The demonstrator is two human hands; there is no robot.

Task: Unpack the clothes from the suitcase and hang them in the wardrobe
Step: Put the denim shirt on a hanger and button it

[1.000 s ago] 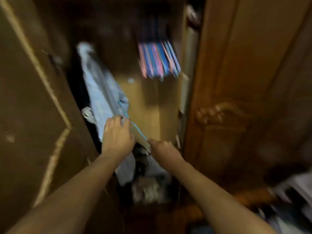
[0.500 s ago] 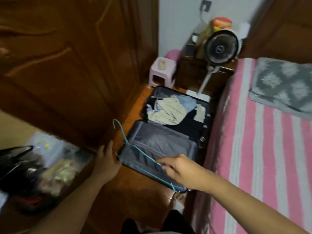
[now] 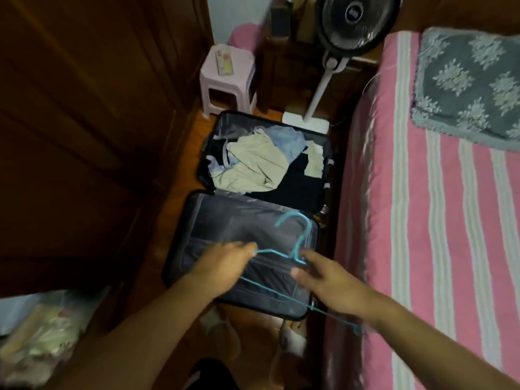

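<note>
Fingers (image 3: 247, 247) of left hand (image 3: 225, 263) grip hanger (image 3: 295, 246); right hand (image 3: 332, 280) outstretched.

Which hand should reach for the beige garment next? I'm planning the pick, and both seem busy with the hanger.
Probably the left hand. It holds only the blue hanger's end, on the beige garment's side of the suitcase. The right hand is at the hanger's neck and can likely keep carrying it.

Dim indoor light, dark wooden left side, motion-blurred forearms, wide-angle bending at edges
</note>
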